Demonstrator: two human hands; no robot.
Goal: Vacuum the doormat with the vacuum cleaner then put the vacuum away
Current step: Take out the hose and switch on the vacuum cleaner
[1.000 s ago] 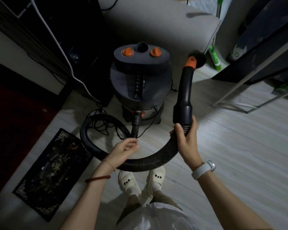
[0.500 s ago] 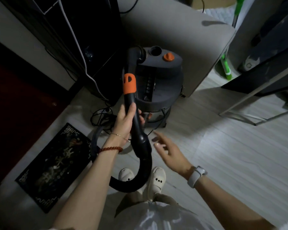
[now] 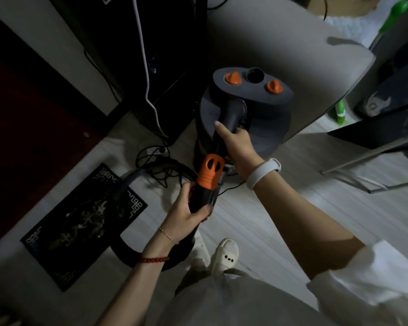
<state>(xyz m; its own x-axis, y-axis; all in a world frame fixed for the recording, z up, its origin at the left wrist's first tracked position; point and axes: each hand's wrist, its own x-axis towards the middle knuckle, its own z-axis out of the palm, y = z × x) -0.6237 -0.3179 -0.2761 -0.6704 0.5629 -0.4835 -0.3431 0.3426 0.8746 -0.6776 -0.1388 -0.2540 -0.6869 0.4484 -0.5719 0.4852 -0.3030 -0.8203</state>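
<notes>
Canister vacuum (image 3: 243, 128): stands on the floor at 12 o'clock from the feet, against a grey panel; two orange knobs (image 3: 232, 78) and an open port on its lid. Judged heavy and rigid; move it by the lid handle, not by the hose.
Hose wand (image 3: 224, 128): rigid dark tube with an orange collar (image 3: 209, 171), lying diagonally across the canister top. Judged light, stiff and smooth.
Left hand (image 3: 186, 212): clenched round the wand just below the orange collar.
Right hand (image 3: 236, 144): gripping the wand above the collar, forefinger extended along the tube.
Corrugated hose (image 3: 137, 252): loops on the floor at 9 o'clock, partly over the doormat. Judged flexible and springy; it will resist coiling.
Doormat (image 3: 80, 227): dark patterned rectangle at 9 o'clock, flat on the floor. Judged thin and light; suction may lift it.
Power cord (image 3: 158, 165): loosely tangled at 11 o'clock; a likely snag.
</notes>
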